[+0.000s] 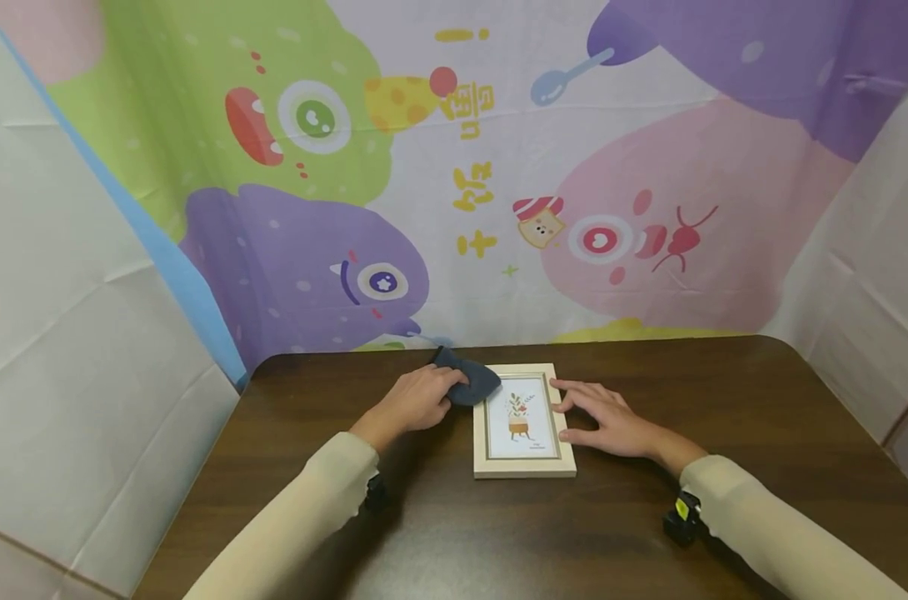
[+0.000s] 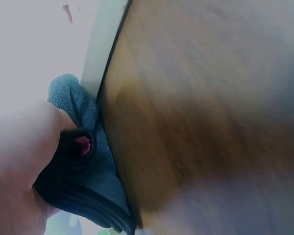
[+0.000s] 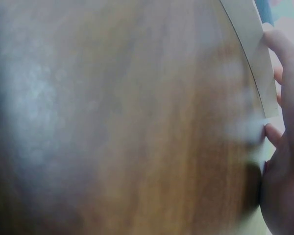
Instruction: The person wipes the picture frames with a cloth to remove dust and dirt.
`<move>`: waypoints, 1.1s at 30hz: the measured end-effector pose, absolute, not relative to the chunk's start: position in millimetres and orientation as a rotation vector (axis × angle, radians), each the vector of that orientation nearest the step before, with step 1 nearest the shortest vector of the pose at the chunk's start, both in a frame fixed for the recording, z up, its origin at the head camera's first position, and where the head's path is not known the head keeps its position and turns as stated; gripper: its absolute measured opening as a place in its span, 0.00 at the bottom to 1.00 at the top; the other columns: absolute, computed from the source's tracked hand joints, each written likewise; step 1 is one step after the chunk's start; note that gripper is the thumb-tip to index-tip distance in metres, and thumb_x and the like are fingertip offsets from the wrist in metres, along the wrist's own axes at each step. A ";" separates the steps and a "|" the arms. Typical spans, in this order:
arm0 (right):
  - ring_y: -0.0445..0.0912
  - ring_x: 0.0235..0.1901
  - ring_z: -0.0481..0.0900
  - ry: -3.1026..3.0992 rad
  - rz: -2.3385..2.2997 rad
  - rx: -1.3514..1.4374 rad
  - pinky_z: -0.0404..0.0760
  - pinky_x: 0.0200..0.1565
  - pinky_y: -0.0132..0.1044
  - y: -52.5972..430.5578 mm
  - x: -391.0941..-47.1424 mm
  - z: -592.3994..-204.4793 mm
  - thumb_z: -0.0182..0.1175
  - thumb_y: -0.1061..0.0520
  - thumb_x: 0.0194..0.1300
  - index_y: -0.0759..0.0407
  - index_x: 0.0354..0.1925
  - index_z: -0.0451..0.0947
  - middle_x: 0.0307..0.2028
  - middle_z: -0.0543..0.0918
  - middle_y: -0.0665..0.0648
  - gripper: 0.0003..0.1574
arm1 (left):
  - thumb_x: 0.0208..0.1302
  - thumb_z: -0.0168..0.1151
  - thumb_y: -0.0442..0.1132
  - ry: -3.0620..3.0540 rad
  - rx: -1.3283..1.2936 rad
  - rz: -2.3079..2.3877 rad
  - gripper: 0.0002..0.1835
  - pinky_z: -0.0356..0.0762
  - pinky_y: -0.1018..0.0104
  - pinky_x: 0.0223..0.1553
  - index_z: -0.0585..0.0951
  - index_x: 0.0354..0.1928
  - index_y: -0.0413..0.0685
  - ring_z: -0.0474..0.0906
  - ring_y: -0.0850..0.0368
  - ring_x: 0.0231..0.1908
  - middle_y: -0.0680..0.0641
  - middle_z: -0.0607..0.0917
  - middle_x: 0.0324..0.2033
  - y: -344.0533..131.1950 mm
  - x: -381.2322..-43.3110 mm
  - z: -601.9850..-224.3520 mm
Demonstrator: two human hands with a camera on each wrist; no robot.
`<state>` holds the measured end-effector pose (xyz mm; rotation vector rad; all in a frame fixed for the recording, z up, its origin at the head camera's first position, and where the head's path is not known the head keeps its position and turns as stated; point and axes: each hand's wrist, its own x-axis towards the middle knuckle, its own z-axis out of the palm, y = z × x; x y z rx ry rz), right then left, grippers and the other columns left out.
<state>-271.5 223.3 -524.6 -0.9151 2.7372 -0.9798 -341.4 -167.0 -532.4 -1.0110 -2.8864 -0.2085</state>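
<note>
A cream picture frame (image 1: 525, 469) lies flat on the table, its print of a potted plant facing up. My left hand (image 1: 416, 398) grips a folded dark blue-grey cloth (image 1: 475, 383) over the frame's upper left corner. In the left wrist view the cloth (image 2: 100, 166) is bunched between thumb and fingers, against the frame's side (image 2: 100, 49). On the other side, my right hand (image 1: 607, 419) has its fingers spread, with fingertips and thumb resting on the frame's right border. The right wrist view shows those fingers (image 3: 284, 49) along the frame's edge (image 3: 257, 63).
The dark brown wooden table (image 1: 491, 542) has rounded far corners. Behind it hangs a cloth backdrop (image 1: 499, 308) with cartoon creatures, and pale panels stand at both sides. Small black wrist cameras, one at the right wrist (image 1: 681, 523), sit under the sleeves.
</note>
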 end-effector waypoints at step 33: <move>0.66 0.85 0.63 2.739 -0.991 -0.898 0.56 0.75 0.81 225.2 -273.6 -528.7 0.72 0.40 0.77 0.38 0.54 0.82 0.87 0.68 0.58 0.14 | 0.74 0.65 0.35 -2.941 -0.980 -0.406 0.25 0.87 0.42 0.65 0.85 0.69 0.61 0.86 0.44 0.63 0.49 0.91 0.66 -169.6 -333.8 -540.5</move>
